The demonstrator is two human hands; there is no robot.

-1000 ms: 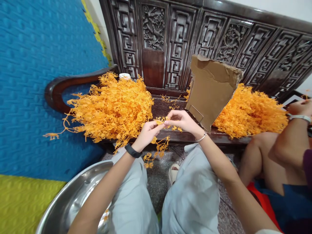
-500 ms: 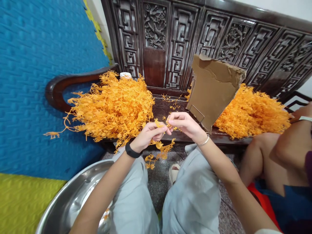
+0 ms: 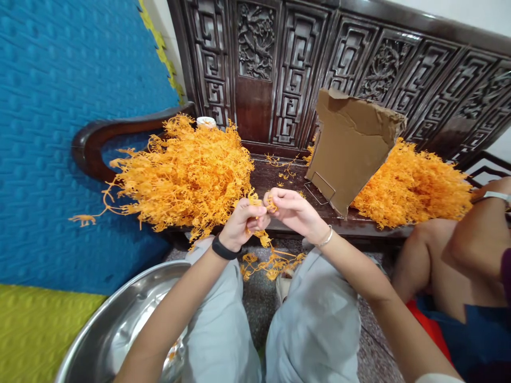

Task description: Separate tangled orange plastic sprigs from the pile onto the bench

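Note:
My left hand point(image 3: 248, 217), with a black band at the wrist, is closed on an orange plastic flower strand point(image 3: 275, 261) whose lower branches dangle between my knees. Right beside it, fingertips nearly touching, my right hand point(image 3: 293, 211) pinches a small orange piece at the strand's upper end. Whether that piece is still joined to the strand is hidden by the fingers. Just behind my left hand rises a big heap of the same orange strands point(image 3: 191, 175) on the dark wooden bench point(image 3: 263, 178).
A cardboard sheet point(image 3: 351, 151) stands on the bench by a bent wire frame point(image 3: 319, 189). Behind it lies a second orange heap point(image 3: 415, 183). A steel basin point(image 3: 131, 314) sits at lower left, a white cup point(image 3: 206, 122) behind the first heap. Another person's leg point(image 3: 427, 255) is at right.
Both hands have shifted slightly, the right one leftward and a little down. The hanging part of the strand has swung right and lower. The heaps and cardboard stay put.

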